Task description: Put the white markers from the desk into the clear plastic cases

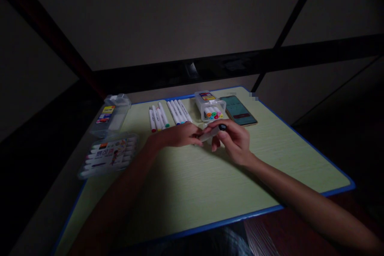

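Marker (211, 133) with a dark, numbered end is between my two hands, held just above the near side of the rows. My right hand (238, 142) has its grip closed around the dark end, thumb and fingers pressed on it. My left hand (180, 134) pinches the other end, its grip nearly shut; the fingertips are too dim and blurred for me to tell whether the tip is bare or capped.

As far as I can judge, things are partway along. Two sets of white pens, a left set (163, 115) and a right set (179, 111), lie side by side on the desk (192, 196), with a gap between them. The one I hold is apart from both sets, and several pens with coloured ends (213, 114) lie inside the see-through box (207, 103), so those are not laid out.

The phone (238, 110) lies just right of that box. Over to my left, the flat pack of pens (109, 156) sits nearer me than the labelled plastic case (111, 118).
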Tool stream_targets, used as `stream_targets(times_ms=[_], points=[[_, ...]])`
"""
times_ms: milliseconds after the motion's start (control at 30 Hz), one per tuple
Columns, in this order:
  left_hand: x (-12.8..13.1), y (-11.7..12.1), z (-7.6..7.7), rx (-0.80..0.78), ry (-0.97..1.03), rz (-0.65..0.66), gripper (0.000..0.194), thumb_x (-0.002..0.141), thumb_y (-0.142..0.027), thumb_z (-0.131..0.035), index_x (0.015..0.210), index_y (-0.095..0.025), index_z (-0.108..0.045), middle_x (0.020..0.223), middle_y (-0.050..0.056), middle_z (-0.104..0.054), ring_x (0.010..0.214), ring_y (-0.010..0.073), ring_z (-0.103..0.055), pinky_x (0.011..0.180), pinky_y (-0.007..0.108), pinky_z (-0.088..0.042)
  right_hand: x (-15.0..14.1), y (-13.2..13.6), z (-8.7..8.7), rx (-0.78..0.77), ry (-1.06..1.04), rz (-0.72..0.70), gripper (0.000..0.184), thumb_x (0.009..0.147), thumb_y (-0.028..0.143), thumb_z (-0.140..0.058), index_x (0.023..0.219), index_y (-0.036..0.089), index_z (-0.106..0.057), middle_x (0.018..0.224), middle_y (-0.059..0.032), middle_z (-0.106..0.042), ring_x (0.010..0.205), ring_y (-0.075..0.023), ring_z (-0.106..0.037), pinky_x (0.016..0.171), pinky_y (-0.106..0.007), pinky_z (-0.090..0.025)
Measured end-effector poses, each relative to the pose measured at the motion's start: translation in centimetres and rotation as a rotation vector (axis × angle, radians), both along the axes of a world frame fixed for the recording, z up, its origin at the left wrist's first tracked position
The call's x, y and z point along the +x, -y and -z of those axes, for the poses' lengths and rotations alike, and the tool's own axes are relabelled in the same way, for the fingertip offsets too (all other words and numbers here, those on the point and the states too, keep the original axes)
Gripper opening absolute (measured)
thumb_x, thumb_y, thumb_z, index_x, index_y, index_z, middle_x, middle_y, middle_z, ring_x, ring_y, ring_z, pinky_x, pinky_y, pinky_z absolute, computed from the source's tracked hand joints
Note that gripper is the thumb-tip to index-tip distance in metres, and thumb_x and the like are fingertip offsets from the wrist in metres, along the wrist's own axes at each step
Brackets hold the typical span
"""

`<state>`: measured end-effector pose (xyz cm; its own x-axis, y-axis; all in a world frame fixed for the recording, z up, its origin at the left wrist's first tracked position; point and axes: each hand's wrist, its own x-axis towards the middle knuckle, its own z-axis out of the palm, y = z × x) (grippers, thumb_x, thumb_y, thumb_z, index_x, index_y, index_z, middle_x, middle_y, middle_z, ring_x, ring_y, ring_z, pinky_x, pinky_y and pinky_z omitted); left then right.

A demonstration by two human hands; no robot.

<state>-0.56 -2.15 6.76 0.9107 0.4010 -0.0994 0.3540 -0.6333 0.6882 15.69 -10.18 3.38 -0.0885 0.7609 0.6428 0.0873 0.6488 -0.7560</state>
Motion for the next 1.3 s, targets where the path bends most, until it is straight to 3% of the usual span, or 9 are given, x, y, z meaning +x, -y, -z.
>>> stream_targets(times_ms=[100,233,533,767,933,1100,1300], points=[[0.0,0.1,-0.3,-0.046,-0.035,0.054,0.016,0.079,-0.023,-0.053,0.081,-0.009,-0.062,0.064,-0.001,-0.054,0.058,0.0082,-0.047,0.053,0.02,-0.032,0.0,-0.6,-0.1,-0.08,-0.212,0.023,0.019,0.085,0.038,-0.05,0.092,0.021,-0.056,0.076,-0.0004,-0.066,0.038,-0.0063,-0.053,0.034,-0.019,-0.04],[-0.1,0.2,-0.6,-0.247,-0.001,0.071,0.017,0.08,-0.023,-0.05,0.082,-0.01,-0.06,0.07,0.002,-0.061,0.059,0.0072,-0.051,0.05,0.018,-0.034,0.2,-1.5,-0.1,-0.151,-0.365,0.076,0.024,0.084,0.044,-0.049,0.086,0.021,-0.055,0.07,0.0013,-0.063,0.034,-0.004,-0.046,0.031,-0.018,-0.035],[0.0,0.4,-0.6,-0.473,0.079,0.06,0.019,0.083,-0.023,-0.048,0.095,-0.01,-0.056,0.072,0.004,-0.066,0.062,0.0077,-0.057,0.055,0.019,-0.043,0.8,-2.7,0.0,-0.175,-0.442,0.208,0.028,0.088,0.045,-0.042,0.078,0.02,-0.05,0.062,0.0034,-0.058,0.03,-0.0014,-0.031,0.028,-0.018,-0.022],[0.0,0.6,-1.2,-0.582,0.151,-0.056,0.055,0.075,-0.021,-0.058,0.124,-0.011,-0.037,0.065,0.0,-0.064,0.044,0.0054,-0.051,0.044,0.018,-0.036,1.9,-3.4,0.1,-0.207,-0.398,0.104,0.023,0.085,0.047,-0.047,0.084,0.023,-0.049,0.068,0.0048,-0.058,0.035,-0.002,-0.03,0.034,-0.018,-0.03],[0.1,0.8,-1.4,-0.603,0.14,-0.046,0.053,0.073,-0.022,-0.06,0.119,-0.012,-0.037,0.06,-0.003,-0.061,0.042,0.0063,-0.051,0.04,0.018,-0.035,2.1,-3.5,-0.1,-0.283,-0.385,-0.003,0.021,0.08,0.044,-0.055,0.088,0.024,-0.051,0.072,0.0037,-0.06,0.038,-0.003,-0.032,0.035,-0.018,-0.031],[0.3,0.9,-1.0,-0.604,0.124,-0.031,0.039,0.071,-0.022,-0.062,0.103,-0.014,-0.042,0.059,-0.006,-0.057,0.042,0.0055,-0.05,0.04,0.017,-0.035,1.6,-3.3,-0.2,-0.371,-0.503,-0.063,0.025,0.074,0.042,-0.062,0.086,0.022,-0.055,0.069,0.0031,-0.061,0.038,-0.0021,-0.035,0.034,-0.016,-0.031],[0.3,0.9,-0.8,-0.571,0.089,0.009,0.023,0.071,-0.023,-0.061,0.087,-0.013,-0.048,0.063,-0.004,-0.054,0.049,0.0053,-0.051,0.044,0.018,-0.037,1.3,-3.0,-0.5,-0.386,-0.473,-0.133,0.028,0.07,0.04,-0.067,0.09,0.021,-0.057,0.07,0.0027,-0.063,0.04,-0.0027,-0.036,0.036,-0.017,-0.034]])
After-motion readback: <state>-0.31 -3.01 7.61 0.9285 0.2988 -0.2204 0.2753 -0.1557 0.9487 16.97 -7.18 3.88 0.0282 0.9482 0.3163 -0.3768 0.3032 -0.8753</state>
